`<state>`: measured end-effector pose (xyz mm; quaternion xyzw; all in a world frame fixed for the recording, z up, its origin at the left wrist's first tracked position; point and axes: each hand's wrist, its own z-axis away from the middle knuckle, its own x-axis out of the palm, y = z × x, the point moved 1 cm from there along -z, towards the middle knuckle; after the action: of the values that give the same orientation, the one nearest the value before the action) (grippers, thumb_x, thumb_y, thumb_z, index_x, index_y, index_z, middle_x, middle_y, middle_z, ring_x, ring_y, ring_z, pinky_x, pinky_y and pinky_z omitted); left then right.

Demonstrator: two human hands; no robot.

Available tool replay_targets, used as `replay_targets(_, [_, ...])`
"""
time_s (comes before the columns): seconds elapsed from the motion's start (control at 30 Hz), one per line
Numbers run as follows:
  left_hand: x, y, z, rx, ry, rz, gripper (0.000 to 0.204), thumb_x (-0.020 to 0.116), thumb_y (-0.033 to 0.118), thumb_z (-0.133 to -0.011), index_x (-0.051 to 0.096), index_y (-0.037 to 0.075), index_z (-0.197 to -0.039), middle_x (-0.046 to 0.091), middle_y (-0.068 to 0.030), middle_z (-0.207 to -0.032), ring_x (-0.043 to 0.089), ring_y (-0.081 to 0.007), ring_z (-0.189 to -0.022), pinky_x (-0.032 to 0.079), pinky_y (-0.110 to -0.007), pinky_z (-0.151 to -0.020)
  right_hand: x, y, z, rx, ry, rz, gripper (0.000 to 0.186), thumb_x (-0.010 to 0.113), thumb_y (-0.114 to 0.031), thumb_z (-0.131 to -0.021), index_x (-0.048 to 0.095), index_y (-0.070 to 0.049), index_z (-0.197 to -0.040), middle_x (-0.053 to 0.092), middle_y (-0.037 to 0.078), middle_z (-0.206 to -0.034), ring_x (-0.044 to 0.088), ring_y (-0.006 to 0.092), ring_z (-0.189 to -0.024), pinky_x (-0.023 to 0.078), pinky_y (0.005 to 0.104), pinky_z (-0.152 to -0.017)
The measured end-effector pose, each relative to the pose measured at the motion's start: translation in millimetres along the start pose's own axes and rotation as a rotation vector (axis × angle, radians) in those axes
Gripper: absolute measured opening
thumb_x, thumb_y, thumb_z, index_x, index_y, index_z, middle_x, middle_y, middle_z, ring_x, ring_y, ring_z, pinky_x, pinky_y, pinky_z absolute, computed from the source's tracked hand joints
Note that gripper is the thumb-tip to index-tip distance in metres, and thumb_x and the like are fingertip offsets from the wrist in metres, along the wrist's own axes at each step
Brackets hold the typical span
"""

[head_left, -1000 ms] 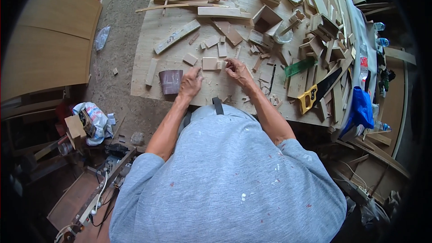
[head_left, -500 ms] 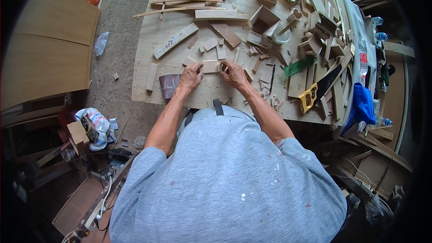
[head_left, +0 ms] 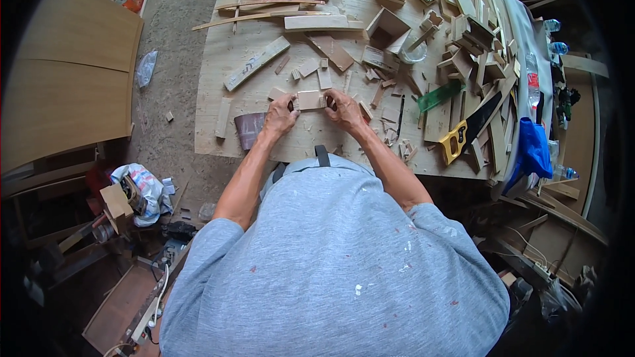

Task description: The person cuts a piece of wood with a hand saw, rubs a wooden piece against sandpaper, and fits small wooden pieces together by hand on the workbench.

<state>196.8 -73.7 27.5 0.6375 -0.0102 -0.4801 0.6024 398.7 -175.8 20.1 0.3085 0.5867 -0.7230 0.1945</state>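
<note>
On the light plywood worktop [head_left: 218, 79], my left hand [head_left: 283, 114] is closed at the left end of a small pale rectangular wooden block [head_left: 310, 100]. My right hand [head_left: 340, 111] grips the block's right end, where a smaller wooden piece sits, with thumb and fingers bent. A curved sheet of purple-brown sandpaper [head_left: 247, 131] lies just left of my left hand. Loose small offcuts [head_left: 323, 78] lie beyond the block. A dark slim stick [head_left: 400, 116] lies right of my right hand.
A yellow-handled saw [head_left: 455, 142], a green translucent piece [head_left: 436, 97] and piled scraps [head_left: 471, 36] crowd the right side. Longer boards [head_left: 256, 63] lie at the back left. A blue bag [head_left: 534, 149] and bottles [head_left: 532, 79] sit at the right edge. A large veneered panel [head_left: 69, 79] stands at left.
My left hand has moved rightward onto the block's left end. My right hand's fingers have closed in on the other end and shifted slightly down.
</note>
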Motion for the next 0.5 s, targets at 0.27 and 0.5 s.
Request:
replay_targets(0.27, [1.2, -6.8, 8.7, 0.097, 0.175, -0.058, 0.033, 0.065, 0.002, -0.073, 0.061, -0.005, -0.104, 0.059, -0.024, -0.097, 0.061, -0.0405, -0.092, 0.051, -0.046, -0.082, -8.1, -6.5, 0.6, 0.051, -0.068, -0.011, 0.039, 0.071, -0.012, -0.079, 0.058, -0.006, -0.116, 0.067, 0.016, -0.102, 0.067, 0.0322, -0.094, 0.053, 0.0411, -0.084])
replay_targets(0.5, [4.9, -15.2, 6.1, 0.06, 0.164, -0.236, 0.039, 0.063, 0.001, -0.074, 0.062, -0.004, -0.113, 0.058, -0.0243, -0.099, 0.06, -0.0408, -0.095, 0.051, -0.045, -0.086, -7.5, -7.2, -0.1, 0.033, -0.057, -0.019, 0.038, 0.072, -0.013, -0.079, 0.058, -0.006, -0.114, 0.066, 0.015, -0.1, 0.067, 0.0311, -0.093, 0.053, 0.0409, -0.083])
